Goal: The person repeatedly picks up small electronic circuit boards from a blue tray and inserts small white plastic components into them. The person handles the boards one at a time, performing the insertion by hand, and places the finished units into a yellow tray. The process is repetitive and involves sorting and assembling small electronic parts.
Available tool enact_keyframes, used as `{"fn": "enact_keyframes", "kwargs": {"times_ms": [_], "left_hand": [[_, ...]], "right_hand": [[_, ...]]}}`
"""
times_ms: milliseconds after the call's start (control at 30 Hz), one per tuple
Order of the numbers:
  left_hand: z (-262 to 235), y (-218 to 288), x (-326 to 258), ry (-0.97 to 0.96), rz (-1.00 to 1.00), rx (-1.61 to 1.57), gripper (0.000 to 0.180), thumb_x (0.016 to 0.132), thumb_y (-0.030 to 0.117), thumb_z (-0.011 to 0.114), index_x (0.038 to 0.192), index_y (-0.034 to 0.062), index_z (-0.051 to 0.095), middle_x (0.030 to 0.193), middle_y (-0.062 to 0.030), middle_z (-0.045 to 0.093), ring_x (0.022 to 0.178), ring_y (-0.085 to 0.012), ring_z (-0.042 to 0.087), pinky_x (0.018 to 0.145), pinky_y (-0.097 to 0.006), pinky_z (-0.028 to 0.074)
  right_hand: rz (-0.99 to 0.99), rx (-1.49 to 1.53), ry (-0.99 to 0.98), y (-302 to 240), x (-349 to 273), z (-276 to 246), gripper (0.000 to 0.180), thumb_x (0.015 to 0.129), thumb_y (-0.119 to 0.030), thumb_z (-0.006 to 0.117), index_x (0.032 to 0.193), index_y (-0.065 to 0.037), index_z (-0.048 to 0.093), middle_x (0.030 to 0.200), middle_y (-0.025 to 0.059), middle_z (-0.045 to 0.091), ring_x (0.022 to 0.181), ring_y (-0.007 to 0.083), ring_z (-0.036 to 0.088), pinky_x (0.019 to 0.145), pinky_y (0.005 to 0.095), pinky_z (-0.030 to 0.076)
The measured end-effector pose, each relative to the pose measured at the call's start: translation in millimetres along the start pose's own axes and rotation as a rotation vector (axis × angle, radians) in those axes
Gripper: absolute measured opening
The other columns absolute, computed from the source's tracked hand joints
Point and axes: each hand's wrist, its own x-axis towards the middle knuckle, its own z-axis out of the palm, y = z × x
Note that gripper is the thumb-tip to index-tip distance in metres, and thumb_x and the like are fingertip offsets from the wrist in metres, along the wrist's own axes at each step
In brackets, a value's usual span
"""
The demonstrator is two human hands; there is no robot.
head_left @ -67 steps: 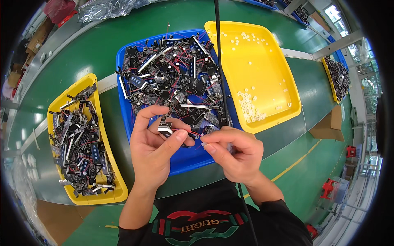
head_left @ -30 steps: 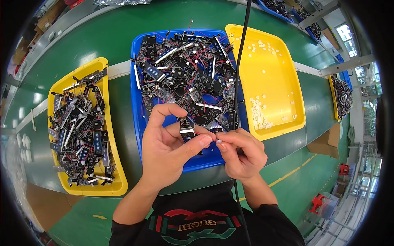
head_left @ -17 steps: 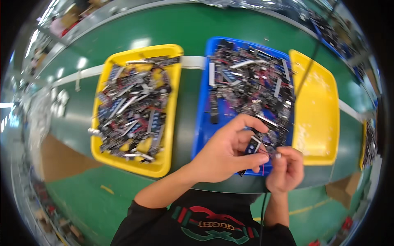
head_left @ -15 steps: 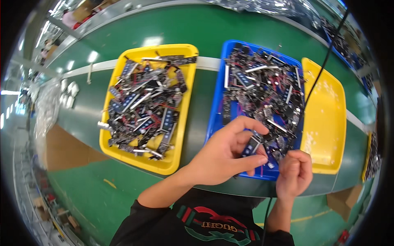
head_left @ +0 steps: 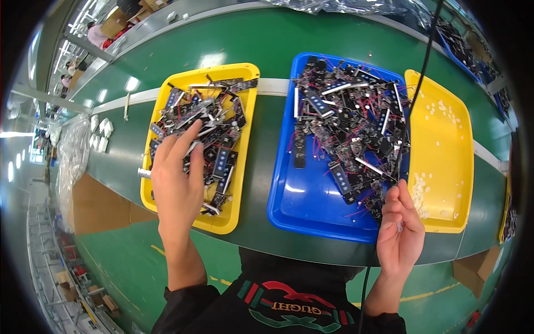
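Over the left yellow tray (head_left: 243, 206) is my left hand (head_left: 181, 178), its thumb and index finger apart above a heap of small dark circuit boards (head_left: 221, 161) with white strips. Whether its fingertips touch a board I cannot tell. My right hand (head_left: 401, 236) is at the near right corner of the blue tray (head_left: 300, 209), fingers curled, with a small whitish piece (head_left: 399, 226) showing among them. In the blue tray, more boards (head_left: 356, 122) with thin red wires lie piled toward the far side; its near left part shows bare blue plastic.
At the right, another yellow tray (head_left: 445, 172) holds scattered small white discs (head_left: 420, 195). A black cable (head_left: 420, 78) hangs across the right side, past my right hand. White pieces (head_left: 101, 133), a clear plastic bag (head_left: 72, 158) and cardboard (head_left: 97, 206) sit at the left.
My left hand has moved left from the blue tray to the left yellow tray; the board it held is no longer visible in it. My right hand stays near the blue tray's corner, fingers less tightly closed.
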Motion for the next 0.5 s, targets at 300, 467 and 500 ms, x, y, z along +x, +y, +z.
{"fn": "enact_keyframes", "kwargs": {"times_ms": [300, 467, 500], "left_hand": [[3, 13, -8, 0.013, 0.094, 0.204, 0.034, 0.081, 0.010, 0.062, 0.115, 0.0070, 0.057, 0.105, -0.0119, 0.055, 0.100, -0.0269, 0.051, 0.089, -0.035, 0.038], [11, 32, -8, 0.027, 0.131, 0.197, 0.032, 0.079, 0.009, 0.063, 0.111, 0.0076, 0.058, 0.106, -0.0099, 0.056, 0.100, -0.0270, 0.050, 0.088, -0.036, 0.037], [14, 36, -8, 0.025, 0.173, 0.199, 0.032, 0.079, 0.009, 0.063, 0.110, 0.0075, 0.058, 0.105, -0.0097, 0.057, 0.099, -0.0272, 0.050, 0.088, -0.036, 0.037]], "right_hand": [[0.141, 0.010, -0.372, -13, 5, -33, 0.028, 0.098, -0.021, 0.035, 0.106, -0.002, 0.054, 0.056, -0.0045, 0.032, 0.040, 0.0046, 0.026, 0.038, 0.0196, 0.022], [0.137, -0.064, -0.338, -14, 4, -34, 0.031, 0.097, -0.026, 0.036, 0.103, -0.003, 0.055, 0.060, -0.0046, 0.033, 0.042, 0.0052, 0.027, 0.040, 0.0202, 0.023], [0.136, -0.066, -0.338, -14, 4, -34, 0.031, 0.097, -0.026, 0.036, 0.102, -0.003, 0.056, 0.061, -0.0046, 0.033, 0.043, 0.0053, 0.028, 0.041, 0.0203, 0.023]]}}
